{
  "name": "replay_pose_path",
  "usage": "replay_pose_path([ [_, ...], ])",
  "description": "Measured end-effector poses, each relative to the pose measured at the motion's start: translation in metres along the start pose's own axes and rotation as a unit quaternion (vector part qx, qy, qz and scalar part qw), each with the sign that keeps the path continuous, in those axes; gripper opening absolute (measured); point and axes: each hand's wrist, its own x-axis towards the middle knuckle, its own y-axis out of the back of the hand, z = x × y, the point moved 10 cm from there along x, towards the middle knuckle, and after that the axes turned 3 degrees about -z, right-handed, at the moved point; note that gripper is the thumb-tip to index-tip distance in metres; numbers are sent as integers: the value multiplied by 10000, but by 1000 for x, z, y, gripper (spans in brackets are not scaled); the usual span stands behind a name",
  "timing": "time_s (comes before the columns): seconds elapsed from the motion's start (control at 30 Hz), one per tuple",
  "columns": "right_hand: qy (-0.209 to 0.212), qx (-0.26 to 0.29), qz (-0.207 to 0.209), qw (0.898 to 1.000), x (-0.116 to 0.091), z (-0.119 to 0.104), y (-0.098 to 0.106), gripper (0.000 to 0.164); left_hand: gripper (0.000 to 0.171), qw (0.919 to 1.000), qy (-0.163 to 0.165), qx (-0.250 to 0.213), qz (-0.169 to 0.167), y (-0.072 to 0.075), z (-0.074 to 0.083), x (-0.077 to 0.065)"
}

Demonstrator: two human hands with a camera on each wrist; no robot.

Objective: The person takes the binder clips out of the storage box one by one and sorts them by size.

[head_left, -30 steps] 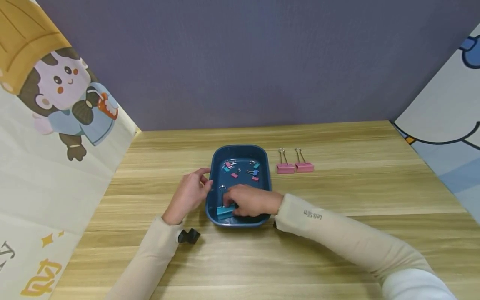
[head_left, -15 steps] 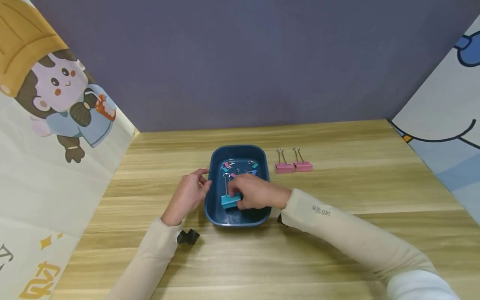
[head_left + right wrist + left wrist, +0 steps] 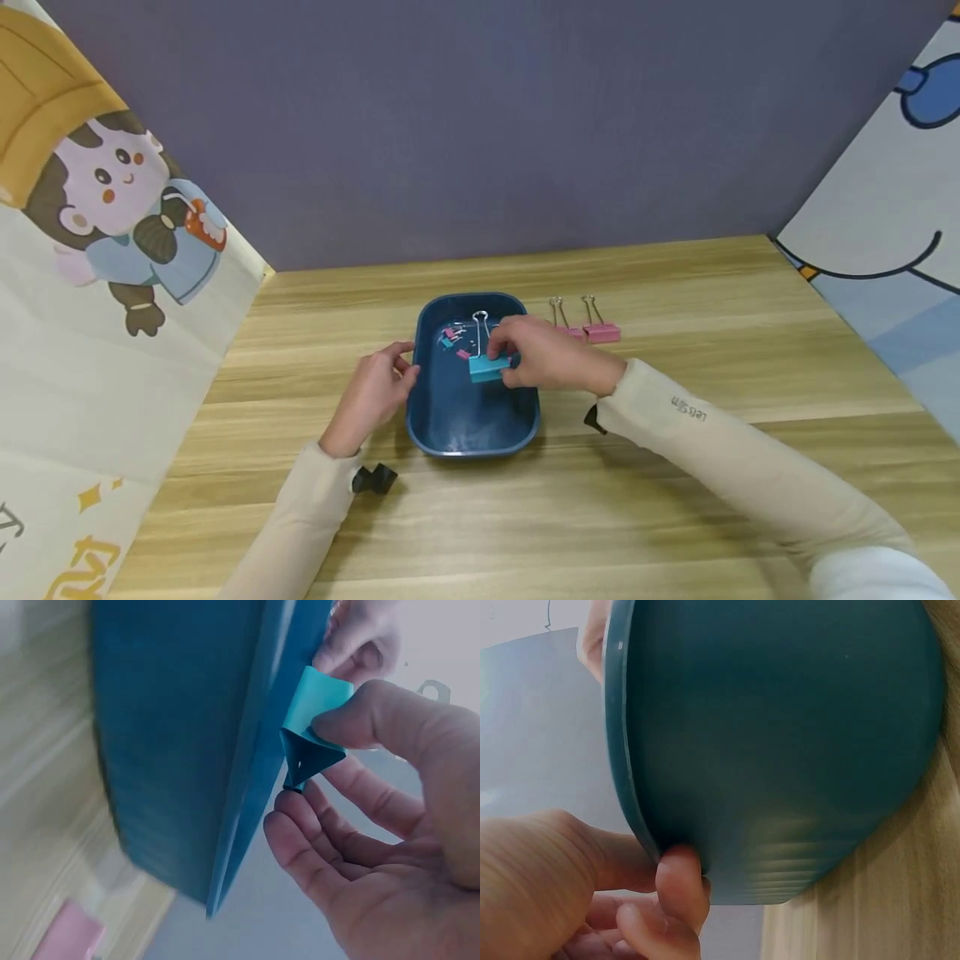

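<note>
A turquoise binder clip [image 3: 486, 368], its wire handles pointing up, is pinched at its right end by my right hand [image 3: 553, 357]. It is held above the dark blue plastic bin [image 3: 459, 421]; the right wrist view shows the clip [image 3: 319, 701] between thumb and fingers, beside the rim. My left hand [image 3: 372, 390] grips the bin's left rim, and in the left wrist view its fingertips [image 3: 681, 883] press the outer wall just under the rim. Inside the bin, at the far end, lie small pink and turquoise binder clips [image 3: 450, 337], some hidden by the right hand.
To the right of the bin, on the wooden table [image 3: 720, 350], two large pink binder clips [image 3: 602, 333] stand with handles up; the right hand partly covers one. A grey-purple wall [image 3: 480, 150] rises behind, with cartoon-printed panels [image 3: 135, 208] at both sides.
My right hand has lifted the turquoise clip from the bin's near left part and carried it up and to the right. The left hand stays at the rim.
</note>
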Motion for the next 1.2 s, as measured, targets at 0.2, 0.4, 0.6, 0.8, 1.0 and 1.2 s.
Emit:
replay_pose_path([
  [0.2,136,-184,615,9978,-13,13,22,19,36,10000,11,-32,-21,0,-1,0],
  [0.4,111,16,934,9956,-31,35,32,22,37,9999,72,-146,-57,0,-2,1],
  [0.6,-177,52,1007,9947,-48,62,48,24,38,9993,161,-327,-118,-3,-6,1],
  [0.8,-469,-38,1102,9928,-66,93,62,24,38,9989,142,-433,-122,-3,-6,0],
  [1.0,-653,-86,1325,9890,-80,124,64,21,38,9988,110,-470,-97,-1,-6,-1],
  [1.2,-1048,-94,1340,9854,-98,155,66,22,39,9980,147,-593,-133,-2,-6,-1],
])
